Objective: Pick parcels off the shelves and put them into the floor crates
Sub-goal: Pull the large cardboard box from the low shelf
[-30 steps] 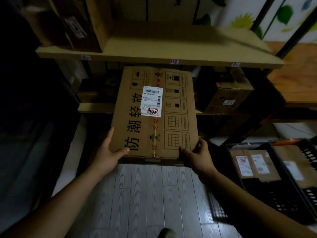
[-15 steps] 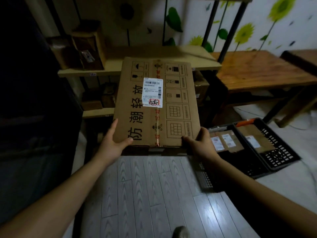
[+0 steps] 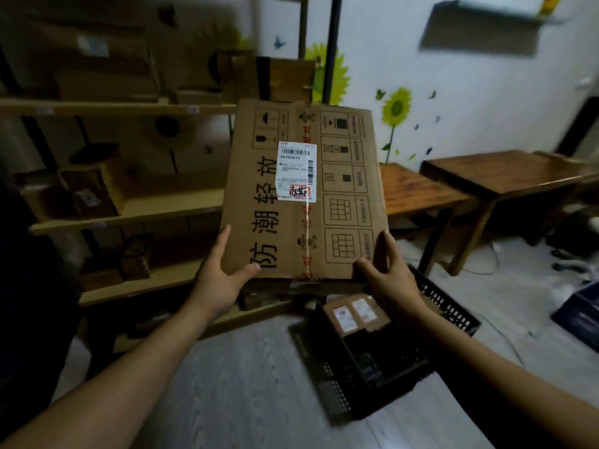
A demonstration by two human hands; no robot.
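We have swung the big box (image 3: 337,222) to the right, away from the shelves (image 3: 129,209). It now hangs in the air over the far end of the black crate (image 3: 372,393).

On the left the shelves are dark and blurry, so we can hardly make out the boxes on them. Our left hand (image 3: 220,280) grips the near left corner of the big box, with the thumb on top and the fingers stretched along the side. We cannot see under the box.

Its flat top faces us, its long side runs away from us, and the far end tips up. A white label (image 3: 296,171) sits in the middle.

Our right hand (image 3: 389,280) grips the near right corner, thumb on top, fingers curled round the edge. Below, the crate sits on the floor with small parcels (image 3: 355,314) inside, partly hidden by the box and hand. Wooden tables (image 3: 505,173) stand on the right.
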